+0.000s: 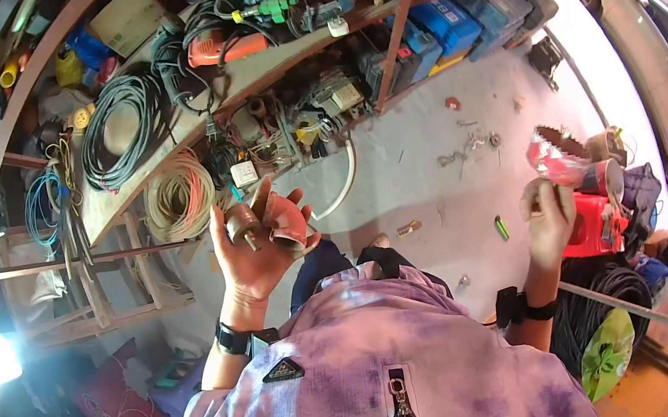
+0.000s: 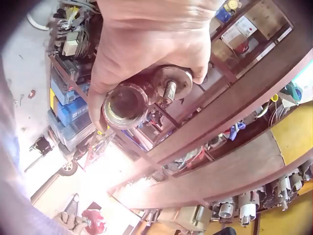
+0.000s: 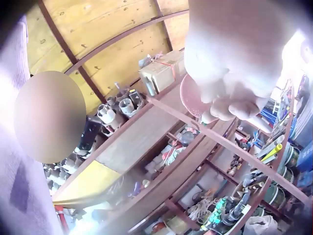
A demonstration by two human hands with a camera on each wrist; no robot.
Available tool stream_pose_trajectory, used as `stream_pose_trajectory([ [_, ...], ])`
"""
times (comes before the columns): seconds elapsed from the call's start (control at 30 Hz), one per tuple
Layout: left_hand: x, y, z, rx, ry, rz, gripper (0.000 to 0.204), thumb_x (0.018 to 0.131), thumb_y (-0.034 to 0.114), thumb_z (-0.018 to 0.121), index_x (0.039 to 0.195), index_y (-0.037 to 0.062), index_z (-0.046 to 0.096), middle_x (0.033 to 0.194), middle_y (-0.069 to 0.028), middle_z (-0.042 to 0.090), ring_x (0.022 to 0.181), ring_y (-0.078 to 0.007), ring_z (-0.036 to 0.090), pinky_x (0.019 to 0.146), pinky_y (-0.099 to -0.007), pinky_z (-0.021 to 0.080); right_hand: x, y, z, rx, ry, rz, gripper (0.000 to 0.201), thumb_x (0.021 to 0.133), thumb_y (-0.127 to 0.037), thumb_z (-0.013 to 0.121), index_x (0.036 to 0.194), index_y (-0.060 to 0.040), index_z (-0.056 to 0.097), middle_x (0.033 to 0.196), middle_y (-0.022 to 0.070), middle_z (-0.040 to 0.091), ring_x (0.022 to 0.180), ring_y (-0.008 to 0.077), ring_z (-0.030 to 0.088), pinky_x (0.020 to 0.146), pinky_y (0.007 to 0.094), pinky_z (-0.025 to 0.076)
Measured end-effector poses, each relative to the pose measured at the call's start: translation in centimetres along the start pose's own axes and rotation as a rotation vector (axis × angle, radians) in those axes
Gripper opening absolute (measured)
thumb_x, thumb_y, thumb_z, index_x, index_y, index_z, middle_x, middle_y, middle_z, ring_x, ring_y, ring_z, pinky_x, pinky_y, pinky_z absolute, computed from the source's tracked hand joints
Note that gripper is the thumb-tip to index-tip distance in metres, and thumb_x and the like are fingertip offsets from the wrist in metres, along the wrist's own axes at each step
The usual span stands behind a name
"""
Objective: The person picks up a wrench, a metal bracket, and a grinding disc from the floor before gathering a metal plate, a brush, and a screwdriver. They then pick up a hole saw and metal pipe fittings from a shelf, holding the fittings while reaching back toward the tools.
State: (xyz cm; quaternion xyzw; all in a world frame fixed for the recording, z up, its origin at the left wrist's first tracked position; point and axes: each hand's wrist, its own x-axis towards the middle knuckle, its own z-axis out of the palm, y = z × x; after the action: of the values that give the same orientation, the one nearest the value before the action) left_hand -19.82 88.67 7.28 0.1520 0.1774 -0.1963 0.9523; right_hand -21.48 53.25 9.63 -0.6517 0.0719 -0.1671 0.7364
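Note:
In the head view the left hand (image 1: 249, 266) cradles two small cup-shaped hole saws, fingers curled round them: a brownish one (image 1: 239, 221) with a short shaft, and a red one (image 1: 287, 219) beside it. The left wrist view shows the open rim of one cup (image 2: 125, 106) and the other's round base (image 2: 180, 84) with its shaft, under the left hand (image 2: 151, 46). Off to the right, the right hand (image 1: 549, 215) holds a large red toothed hole saw (image 1: 558, 156) by its closed end. Fingers of the right hand (image 3: 232, 73) partly cover that red saw (image 3: 192, 97) in the right wrist view.
A shelf (image 1: 246, 79) crosses the front with coiled hose (image 1: 120, 132), an orange power tool (image 1: 228, 48) and blue cases (image 1: 445, 26). Small parts and a green item (image 1: 501, 227) lie on the floor. A red container (image 1: 594, 223) stands beyond the right hand.

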Motion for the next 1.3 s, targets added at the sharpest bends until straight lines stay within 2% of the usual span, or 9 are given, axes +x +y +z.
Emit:
stream_pose_trajectory([
  [0.17, 0.1, 0.1, 0.4, 0.028, -0.081, 0.021, 0.064, 0.074, 0.063, 0.043, 0.119, 0.0169, 0.046, 0.123, -0.0165, 0.039, 0.109, -0.0339, 0.040, 0.087, -0.0551, 0.033, -0.8, 0.6, 2.4, -0.110, -0.089, 0.051, 0.011, 0.086, -0.006, 0.043, 0.091, 0.0010, 0.050, 0.072, 0.0094, 0.054, 0.054, 0.0099, 0.047, 0.047, 0.0207, 0.037],
  [0.2, 0.0, 0.0, 0.9, 0.045, -0.017, 0.028, 0.065, 0.074, 0.064, 0.040, 0.120, 0.0195, 0.044, 0.123, -0.0165, 0.040, 0.107, -0.0319, 0.041, 0.081, -0.0557, 0.036, -0.9, 0.8, 2.7, -0.096, -0.129, 0.012, 0.011, 0.086, -0.006, 0.044, 0.093, 0.0007, 0.050, 0.071, 0.0092, 0.055, 0.052, 0.0096, 0.047, 0.047, 0.0202, 0.037],
  [0.37, 0.2, 0.0, 0.4, 0.045, -0.128, 0.044, 0.064, 0.075, 0.061, 0.041, 0.123, 0.0189, 0.041, 0.126, -0.0171, 0.036, 0.111, -0.0324, 0.037, 0.083, -0.0568, 0.036, -0.4, 2.4, 2.0, -0.034, -0.224, -0.016, 0.011, 0.085, -0.002, 0.045, 0.094, 0.0012, 0.049, 0.073, 0.0095, 0.057, 0.051, 0.0094, 0.048, 0.046, 0.0210, 0.037],
  [0.63, -0.4, -0.2, 0.7, 0.072, -0.130, 0.062, 0.062, 0.076, 0.061, 0.041, 0.123, 0.0196, 0.041, 0.126, -0.0174, 0.035, 0.112, -0.0323, 0.037, 0.083, -0.0576, 0.036, -0.3, 4.2, 1.5, 0.040, -0.168, -0.114, 0.010, 0.082, 0.001, 0.047, 0.092, 0.0020, 0.050, 0.071, 0.0093, 0.057, 0.053, 0.0104, 0.048, 0.046, 0.0216, 0.038],
  [0.77, -0.5, -0.1, 0.7, 0.029, -0.084, 0.058, 0.062, 0.075, 0.062, 0.041, 0.121, 0.0197, 0.044, 0.126, -0.0178, 0.036, 0.112, -0.0338, 0.038, 0.082, -0.0599, 0.036, -0.4, 3.9, 1.8, 0.112, -0.101, 0.014, 0.008, 0.083, 0.000, 0.047, 0.089, 0.0017, 0.052, 0.068, 0.0085, 0.055, 0.053, 0.0112, 0.049, 0.045, 0.0218, 0.037],
  [0.83, -0.2, 0.0, 0.2, 0.036, -0.062, 0.081, 0.062, 0.074, 0.061, 0.045, 0.119, 0.0176, 0.046, 0.125, -0.0170, 0.037, 0.110, -0.0344, 0.039, 0.086, -0.0587, 0.033, -0.1, 4.7, 1.3, 0.184, -0.113, -0.009, 0.011, 0.082, -0.002, 0.048, 0.090, 0.0027, 0.054, 0.070, 0.0085, 0.055, 0.053, 0.0115, 0.048, 0.049, 0.0231, 0.038],
  [0.97, -0.2, 0.4, 0.7, -0.053, -0.169, 0.042, 0.064, 0.074, 0.063, 0.041, 0.119, 0.0178, 0.046, 0.124, -0.0168, 0.040, 0.113, -0.0344, 0.038, 0.089, -0.0591, 0.029, -0.2, 4.1, 1.6, 0.104, -0.044, -0.004, 0.014, 0.083, -0.005, 0.049, 0.093, 0.0032, 0.054, 0.076, 0.0097, 0.057, 0.053, 0.0103, 0.046, 0.049, 0.0223, 0.037],
  [1.2, -0.4, 1.8, 0.5, -0.100, -0.180, 0.065, 0.064, 0.073, 0.063, 0.044, 0.118, 0.0172, 0.045, 0.124, -0.0166, 0.041, 0.113, -0.0341, 0.038, 0.089, -0.0597, 0.029, 0.1, 3.2, 2.7, 0.108, -0.127, 0.013, 0.015, 0.084, -0.009, 0.049, 0.093, 0.0018, 0.054, 0.075, 0.0090, 0.056, 0.055, 0.0108, 0.046, 0.048, 0.0216, 0.034],
  [1.3, -0.7, 2.2, 0.3, -0.144, -0.165, 0.098, 0.065, 0.073, 0.063, 0.045, 0.118, 0.0165, 0.045, 0.125, -0.0165, 0.040, 0.113, -0.0340, 0.039, 0.090, -0.0600, 0.028, 0.8, 2.6, 3.8, 0.176, -0.252, 0.064, 0.015, 0.084, -0.011, 0.050, 0.091, 0.0010, 0.054, 0.073, 0.0075, 0.054, 0.055, 0.0112, 0.046, 0.049, 0.0231, 0.034],
])
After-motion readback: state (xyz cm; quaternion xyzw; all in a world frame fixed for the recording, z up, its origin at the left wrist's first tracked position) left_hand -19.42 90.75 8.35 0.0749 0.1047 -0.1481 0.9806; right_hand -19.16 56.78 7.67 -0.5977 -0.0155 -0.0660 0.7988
